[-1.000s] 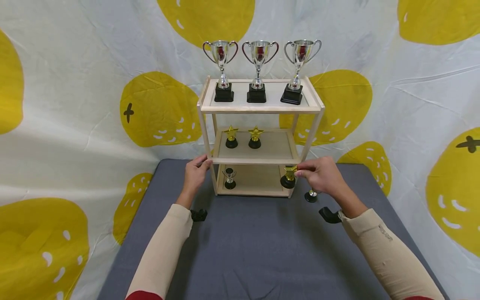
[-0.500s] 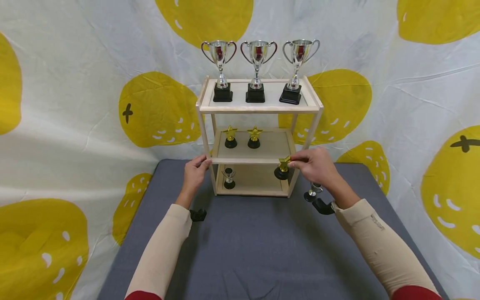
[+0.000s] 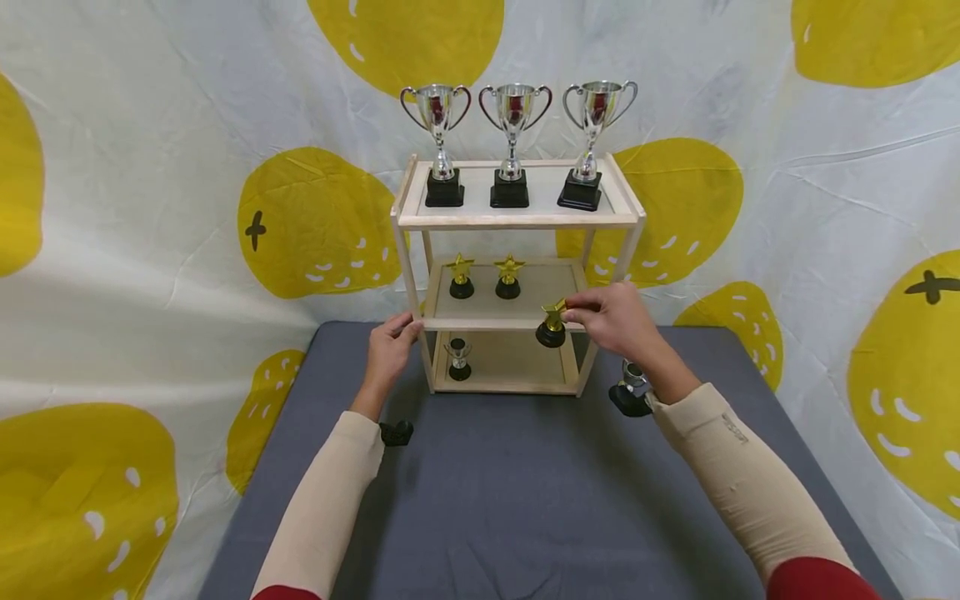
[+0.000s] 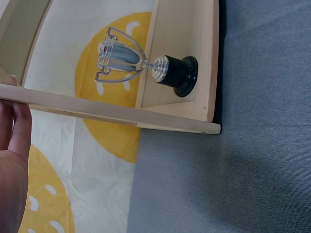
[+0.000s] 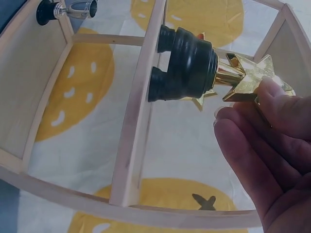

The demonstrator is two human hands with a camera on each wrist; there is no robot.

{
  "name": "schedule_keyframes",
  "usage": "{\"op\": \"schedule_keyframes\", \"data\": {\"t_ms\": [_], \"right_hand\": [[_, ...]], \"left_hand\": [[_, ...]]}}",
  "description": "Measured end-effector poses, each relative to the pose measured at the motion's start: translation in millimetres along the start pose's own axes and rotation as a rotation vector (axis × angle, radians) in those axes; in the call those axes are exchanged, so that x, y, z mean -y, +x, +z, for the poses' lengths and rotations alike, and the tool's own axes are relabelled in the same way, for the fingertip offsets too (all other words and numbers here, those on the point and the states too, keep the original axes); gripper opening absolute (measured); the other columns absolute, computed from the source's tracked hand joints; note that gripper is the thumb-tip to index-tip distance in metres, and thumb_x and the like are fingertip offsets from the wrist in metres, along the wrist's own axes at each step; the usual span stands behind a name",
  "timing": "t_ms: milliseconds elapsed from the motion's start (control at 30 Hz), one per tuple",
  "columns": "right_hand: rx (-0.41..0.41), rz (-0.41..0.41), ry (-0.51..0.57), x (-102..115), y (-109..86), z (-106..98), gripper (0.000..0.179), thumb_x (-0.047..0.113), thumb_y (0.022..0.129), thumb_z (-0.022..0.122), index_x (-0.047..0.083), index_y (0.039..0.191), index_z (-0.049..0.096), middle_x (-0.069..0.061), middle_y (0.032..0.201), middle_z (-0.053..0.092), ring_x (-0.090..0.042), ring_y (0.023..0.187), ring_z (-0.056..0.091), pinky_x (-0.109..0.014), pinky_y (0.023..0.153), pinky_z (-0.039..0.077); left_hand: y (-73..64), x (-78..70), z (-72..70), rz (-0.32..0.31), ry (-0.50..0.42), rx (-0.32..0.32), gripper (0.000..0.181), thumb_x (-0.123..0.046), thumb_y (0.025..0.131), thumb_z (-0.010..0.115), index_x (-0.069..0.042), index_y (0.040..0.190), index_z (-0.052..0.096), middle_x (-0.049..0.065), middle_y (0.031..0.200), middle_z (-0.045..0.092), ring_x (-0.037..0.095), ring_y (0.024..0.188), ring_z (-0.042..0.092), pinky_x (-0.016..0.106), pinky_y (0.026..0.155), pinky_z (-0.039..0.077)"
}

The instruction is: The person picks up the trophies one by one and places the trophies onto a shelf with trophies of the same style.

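My right hand pinches a gold star trophy by its star, in front of the middle shelf's front edge. Its black round base points down in the head view. In the right wrist view, thumb and fingers hold the star trophy with the shelf behind it. My left hand grips the left front post of a small wooden three-tier shelf. Two more gold star trophies, left and right, stand on the middle tier.
On the top tier stand three large silver cups, left, middle and right. A small silver cup sits at the bottom tier's left. Another small cup is on the grey table, beneath my right wrist.
My right hand has carried the star trophy up and left, from beside the shelf's right post to the front of the middle tier. My left hand has stayed on the post.
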State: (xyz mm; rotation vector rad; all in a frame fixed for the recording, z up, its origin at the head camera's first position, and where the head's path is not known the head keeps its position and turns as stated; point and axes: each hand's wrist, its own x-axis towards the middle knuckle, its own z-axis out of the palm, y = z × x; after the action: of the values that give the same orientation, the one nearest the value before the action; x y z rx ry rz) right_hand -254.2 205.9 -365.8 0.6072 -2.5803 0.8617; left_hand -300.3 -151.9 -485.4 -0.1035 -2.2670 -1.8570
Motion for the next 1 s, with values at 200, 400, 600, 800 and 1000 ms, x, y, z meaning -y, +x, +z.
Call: {"op": "schedule_keyframes", "data": {"t_ms": [200, 400, 600, 800, 1000], "right_hand": [[-0.01, 0.001, 0.038, 1, 6.6, 4, 0.012, 0.007, 0.09, 0.081, -0.002, 0.098, 0.083, -0.02, 0.089, 0.08, -0.029, 0.075, 0.077, -0.031, 0.062, 0.06], [-0.025, -0.005, 0.042, 0, 10.4, 8, 0.012, 0.006, 0.09, 0.081, -0.002, 0.098, 0.083, -0.02, 0.09, 0.08, -0.029, 0.075, 0.077, -0.034, 0.064, 0.061], [-0.025, -0.002, 0.036, 0, 14.8, 13, 0.015, 0.007, 0.091, 0.08, -0.003, 0.102, 0.083, -0.021, 0.095, 0.081, -0.032, 0.079, 0.078, -0.048, 0.07, 0.064], [-0.039, 0.004, 0.025, 1, 21.0, 16, 0.016, 0.008, 0.093, 0.078, -0.003, 0.104, 0.082, -0.021, 0.098, 0.08, -0.034, 0.083, 0.078, -0.051, 0.071, 0.064], [-0.053, 0.034, 0.019, 0, 27.8, 20, 0.018, 0.01, 0.095, 0.076, -0.001, 0.108, 0.082, -0.02, 0.103, 0.08, -0.034, 0.086, 0.077, -0.05, 0.073, 0.063]], "left_hand": [[0.2, -0.4, 0.1, 0.011, 0.0, 0.004, 0.037, -0.017, 0.105, 0.066, -0.004, 0.139, 0.067, 0.021, 0.137, 0.066, 0.037, 0.124, 0.068, 0.043, 0.105, 0.06], [0.0, 1.7, 0.1, 0.005, -0.004, 0.006, 0.038, -0.016, 0.105, 0.065, -0.001, 0.14, 0.065, 0.022, 0.135, 0.066, 0.038, 0.124, 0.067, 0.039, 0.103, 0.06], [-0.8, 3.0, 0.6, 0.017, -0.023, 0.006, 0.037, -0.015, 0.104, 0.066, 0.0, 0.138, 0.067, 0.023, 0.133, 0.066, 0.037, 0.124, 0.068, 0.034, 0.102, 0.06], [-0.7, 4.0, 0.3, 0.017, -0.029, 0.008, 0.04, -0.018, 0.104, 0.067, 0.001, 0.139, 0.066, 0.023, 0.134, 0.066, 0.038, 0.124, 0.067, 0.034, 0.103, 0.06], [-1.0, 3.7, -0.4, 0.021, -0.039, 0.014, 0.041, -0.017, 0.104, 0.066, 0.003, 0.139, 0.065, 0.024, 0.133, 0.065, 0.038, 0.126, 0.066, 0.036, 0.104, 0.059]]}}
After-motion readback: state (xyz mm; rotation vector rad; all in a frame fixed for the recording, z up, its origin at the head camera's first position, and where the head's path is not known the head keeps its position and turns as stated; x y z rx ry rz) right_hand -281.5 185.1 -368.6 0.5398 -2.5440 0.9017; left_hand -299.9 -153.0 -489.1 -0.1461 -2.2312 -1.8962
